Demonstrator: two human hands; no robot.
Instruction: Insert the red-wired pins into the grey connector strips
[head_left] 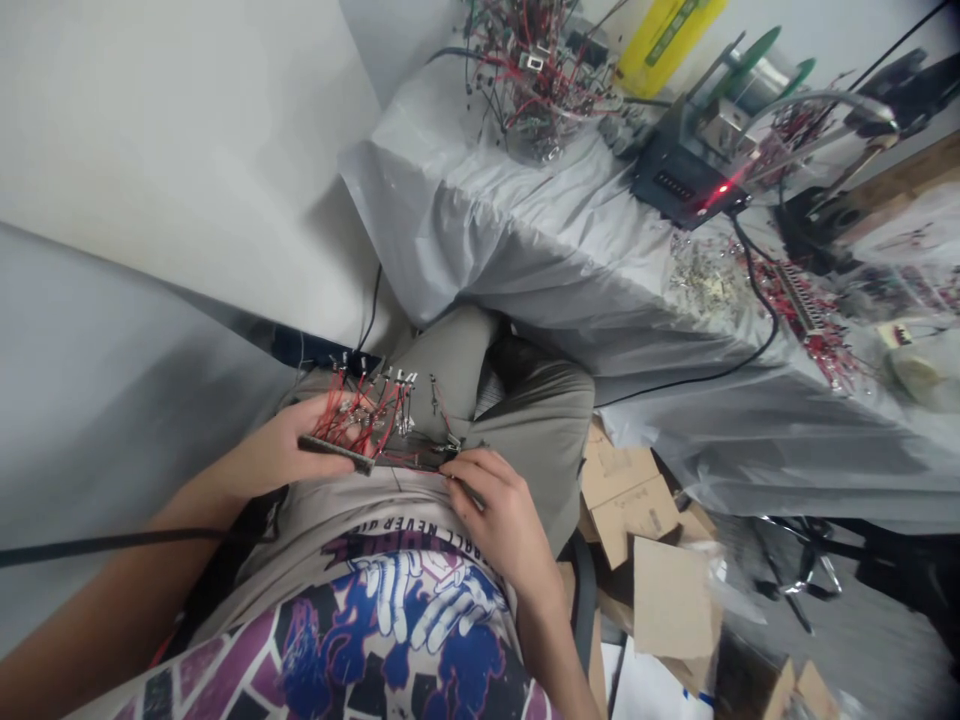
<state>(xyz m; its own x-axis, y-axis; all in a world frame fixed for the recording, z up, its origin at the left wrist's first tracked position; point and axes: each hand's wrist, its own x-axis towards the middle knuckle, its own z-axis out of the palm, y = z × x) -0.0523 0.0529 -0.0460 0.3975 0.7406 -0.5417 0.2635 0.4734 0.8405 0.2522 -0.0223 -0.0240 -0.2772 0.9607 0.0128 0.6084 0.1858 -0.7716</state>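
Note:
Above my lap, my left hand (281,452) is closed around a bundle of thin red and black wires (386,415) with small metal-tipped ends. A narrow dark strip (335,454) lies along that hand, its wires fanning upward. To the right, my right hand (489,495) has its fingertips pinched together on a red wire that runs across from the bundle. A small dark part (450,446) shows just above those fingertips. What exactly lies between the fingers is partly hidden.
A table under a grey plastic sheet (510,215) stands ahead, bearing a wire heap (532,70), a dark machine with a red light (679,180), a spool (761,75) and another wired strip (801,297). Cardboard boxes (671,600) lie on the floor at right.

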